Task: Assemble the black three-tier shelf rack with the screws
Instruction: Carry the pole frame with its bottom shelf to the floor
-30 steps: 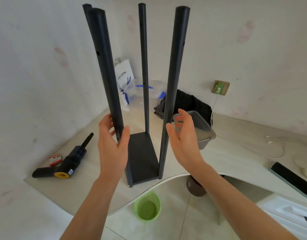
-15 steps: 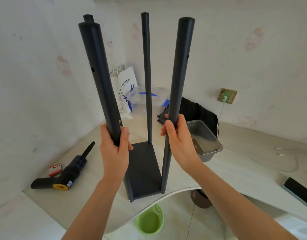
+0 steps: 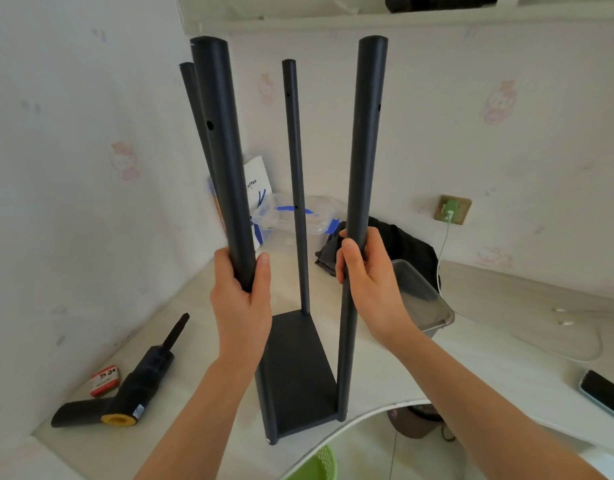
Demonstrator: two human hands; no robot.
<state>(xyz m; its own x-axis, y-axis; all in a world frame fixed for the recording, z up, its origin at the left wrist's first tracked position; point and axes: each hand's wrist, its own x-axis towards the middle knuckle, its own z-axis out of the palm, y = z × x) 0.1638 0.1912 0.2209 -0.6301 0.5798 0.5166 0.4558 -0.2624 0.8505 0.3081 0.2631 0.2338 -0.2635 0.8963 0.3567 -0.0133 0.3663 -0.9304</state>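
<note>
**Both hands clamped on the front posts of the upright rack**

At the near edge of the pale desk (image 3: 478, 368), the partly built black shelf rack (image 3: 296, 368) stands upright, its long axis vertical and its four round posts pointing up toward the ceiling. One shelf panel sits at the bottom, joined to the posts; above it the posts rise bare, with small screw holes showing along their sides. The left hand (image 3: 241, 299) grips the near left post (image 3: 222, 150), fingers and thumb wrapped round it about midway up. The right hand (image 3: 371, 282) grips the near right post (image 3: 362, 168) at a similar height, fingers curled round the tube. The two far posts stand behind, between and beside the near pair.

On the desk to the left of the rack lies a black electric screwdriver with a yellow ring (image 3: 125, 389), and just beside it a small red box (image 3: 104, 380). Behind the right hand sits a clear plastic container (image 3: 423, 303), near a dark cloth (image 3: 402, 247). A phone (image 3: 603, 393) lies at the far right. A green basket (image 3: 316, 465) shows below the desk edge.
</note>
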